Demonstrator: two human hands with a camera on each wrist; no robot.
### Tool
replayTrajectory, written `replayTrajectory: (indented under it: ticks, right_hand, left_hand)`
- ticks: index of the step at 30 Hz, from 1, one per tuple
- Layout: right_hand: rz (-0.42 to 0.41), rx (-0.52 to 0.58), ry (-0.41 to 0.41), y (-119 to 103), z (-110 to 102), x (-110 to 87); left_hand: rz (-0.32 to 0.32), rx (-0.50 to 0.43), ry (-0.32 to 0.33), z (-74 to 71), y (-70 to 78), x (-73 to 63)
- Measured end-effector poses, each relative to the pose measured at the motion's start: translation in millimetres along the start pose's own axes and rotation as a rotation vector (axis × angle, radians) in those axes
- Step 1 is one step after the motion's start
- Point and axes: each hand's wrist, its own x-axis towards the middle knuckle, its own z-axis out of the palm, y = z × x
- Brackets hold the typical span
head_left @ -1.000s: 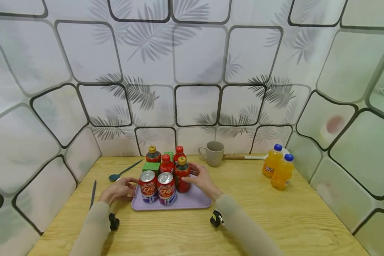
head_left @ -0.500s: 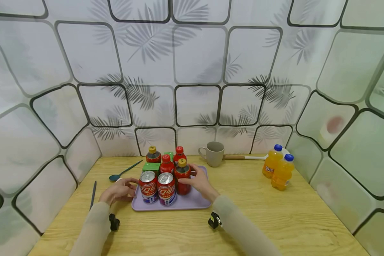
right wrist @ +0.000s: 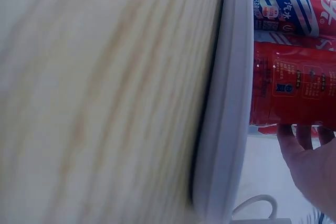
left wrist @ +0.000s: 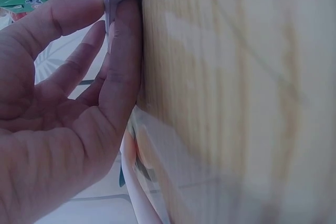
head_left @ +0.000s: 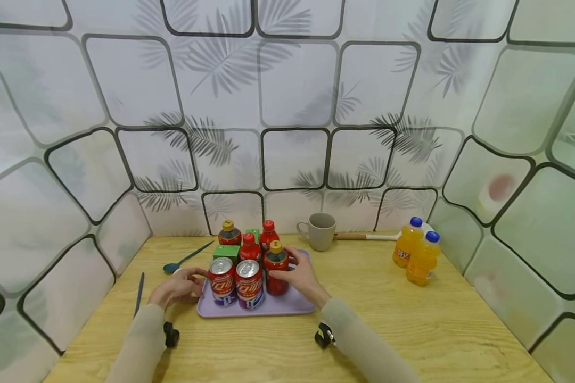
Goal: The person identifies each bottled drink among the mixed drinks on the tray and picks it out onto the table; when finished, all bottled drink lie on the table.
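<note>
One slim dark utensil is lying on the surface, left of the lilac tray, and a teal spoon is lying near the tray's back left. The tray's left rim is being pinched by the left hand. Toward the tray's front left, two red cans are standing side by side; behind them, a rear gold-capped bottle, green boxes and red-capped bottles are being partly hidden. Over the tray's right half, a front gold-capped bottle is being gripped upright by the right hand; whether its base is touching the tray cannot be told. Beyond the tray's back right corner, a grey mug is standing, and rightward a wooden-handled utensil is lying. Well right of the tray, two orange bottles are standing.
</note>
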Motion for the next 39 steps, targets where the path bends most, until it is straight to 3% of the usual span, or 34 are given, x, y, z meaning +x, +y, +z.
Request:
replayTrajectory:
  ticks: [11,18,28,39]
  right_hand:
    - [0.018,-0.024,0.012,-34,-18,-25.2]
    - [0.027,-0.013,0.073,-6,-31,-11.0]
    - [0.032,-0.005,0.115,-17,-52,-18.2]
    - [0.051,-0.071,0.151,-12,-77,-28.2]
  left_hand:
    - [0.000,0.017,0.013,0.0,0.2,-0.1]
    - [-0.009,-0.007,0.011,1.5,1.0,-0.3]
    - [0.002,0.014,-0.022,-1.2,0.9,-0.3]
    - [-0.002,0.001,0.002,0.2,-0.5,-0.7]
